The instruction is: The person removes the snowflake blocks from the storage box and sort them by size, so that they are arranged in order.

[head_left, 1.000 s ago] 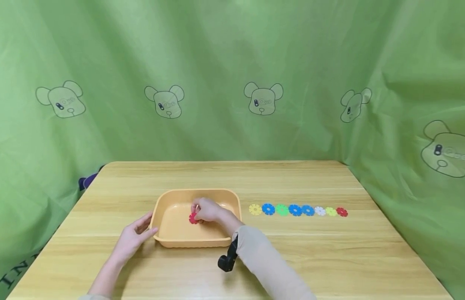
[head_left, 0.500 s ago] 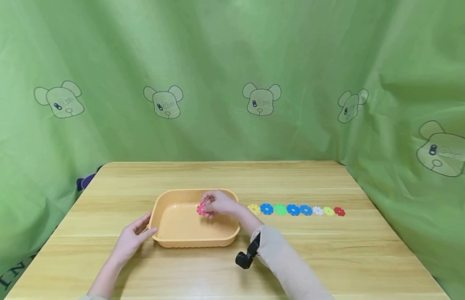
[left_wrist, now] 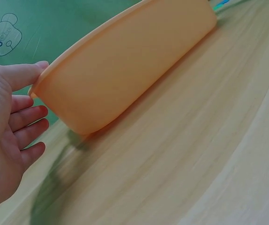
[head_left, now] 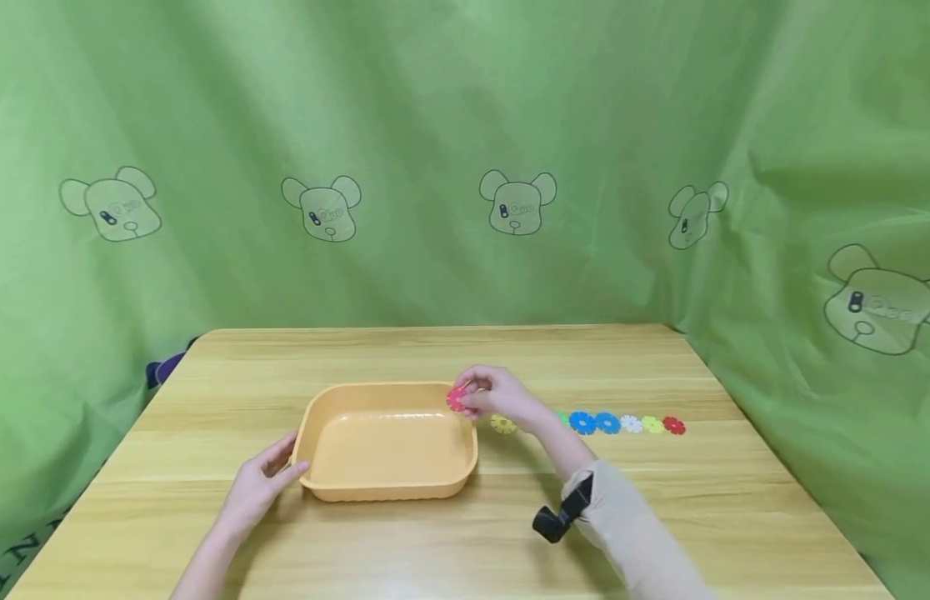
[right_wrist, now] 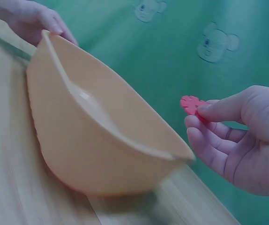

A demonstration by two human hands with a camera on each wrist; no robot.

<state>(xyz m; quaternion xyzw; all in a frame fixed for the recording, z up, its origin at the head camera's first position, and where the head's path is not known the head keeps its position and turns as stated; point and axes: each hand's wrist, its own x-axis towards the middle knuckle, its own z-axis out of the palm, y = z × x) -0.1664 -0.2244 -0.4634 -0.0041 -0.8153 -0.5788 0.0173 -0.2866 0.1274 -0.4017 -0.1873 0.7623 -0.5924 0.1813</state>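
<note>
My right hand point(head_left: 498, 393) pinches a pinkish-red notched plastic disc point(head_left: 457, 398), a snowflake building piece, between thumb and fingers. It is over the right back corner of an orange plastic basin point(head_left: 386, 493). The right wrist view shows the disc point(right_wrist: 190, 104) beyond the basin's rim, clear of it. At the basin's left end my left hand point(head_left: 257, 482) holds the rim, thumb on top and fingers at the outside. In the left wrist view the thumb lies over the rim of the basin point(left_wrist: 120, 70) and the other fingers are loosely bent below.
Right of the basin runs a row of flat discs: yellow point(head_left: 503, 423), green, two blue point(head_left: 582, 422), white point(head_left: 631, 423), lime point(head_left: 652, 424) and red point(head_left: 674, 425). My right forearm covers part of it. Green curtains point(head_left: 420, 275) surround the wooden table point(head_left: 405, 550).
My right hand has lifted the pinkish-red disc from inside the basin and carried it right, to the back right corner. The left hand stays at the basin's rim.
</note>
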